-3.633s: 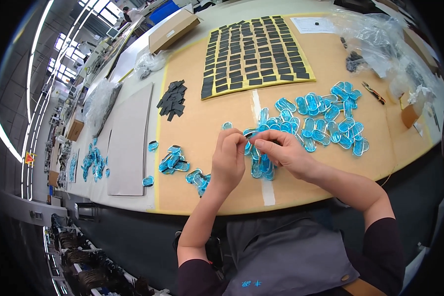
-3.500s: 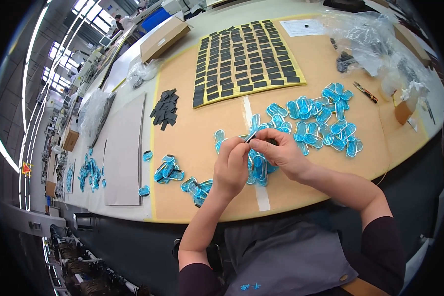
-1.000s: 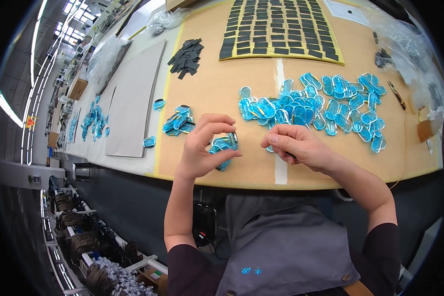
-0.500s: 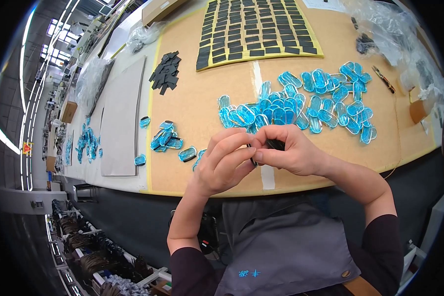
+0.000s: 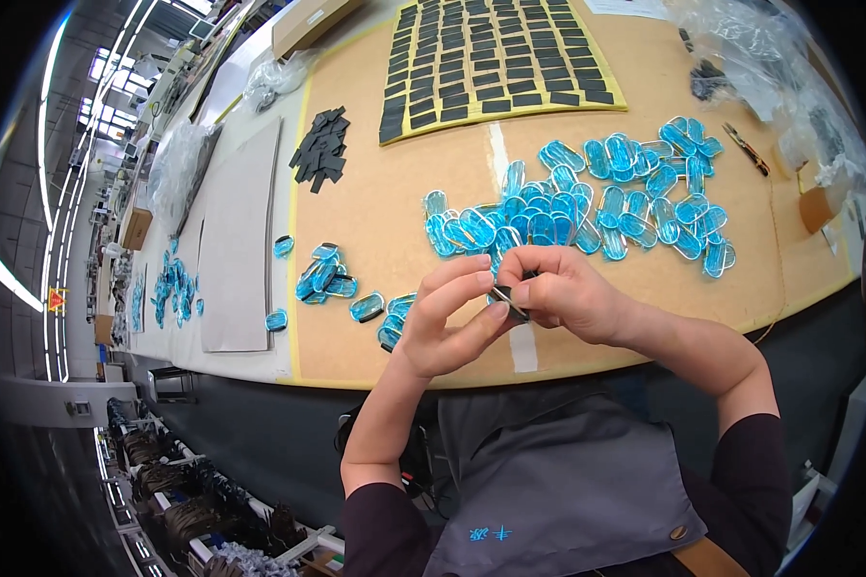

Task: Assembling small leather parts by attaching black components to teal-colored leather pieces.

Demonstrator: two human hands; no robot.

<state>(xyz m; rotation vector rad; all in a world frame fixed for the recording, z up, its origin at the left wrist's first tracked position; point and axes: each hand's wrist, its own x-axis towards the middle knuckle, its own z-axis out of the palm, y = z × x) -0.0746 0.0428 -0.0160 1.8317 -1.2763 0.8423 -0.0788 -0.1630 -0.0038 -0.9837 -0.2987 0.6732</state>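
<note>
Close together at the table's near edge, my left hand (image 5: 449, 322) and my right hand (image 5: 575, 300) pinch a small dark strip (image 5: 513, 304) between thumbs and fingertips. Whether a ring sits inside the strip is hidden by my fingers. Just beyond lies a spread of oval rings in blue film (image 5: 544, 226), pale at their rims. Left of my hands sits a smaller group of blue ovals with black bands (image 5: 323, 279), and a few more peek out beside my left wrist.
A yellow-edged board (image 5: 510, 113) bears rows of black rectangles. Loose black strips (image 5: 319, 154) lie to its left. Further left is a grey sheet (image 5: 242, 260). At right are thread snips (image 5: 747, 150) and crumpled clear plastic (image 5: 760, 58); a cardboard box (image 5: 308, 21) stands far left.
The dark strip has turned and shows more of its face between my fingers. My left fingers have opened out a little and shifted right; blue ovals beside the left wrist show more.
</note>
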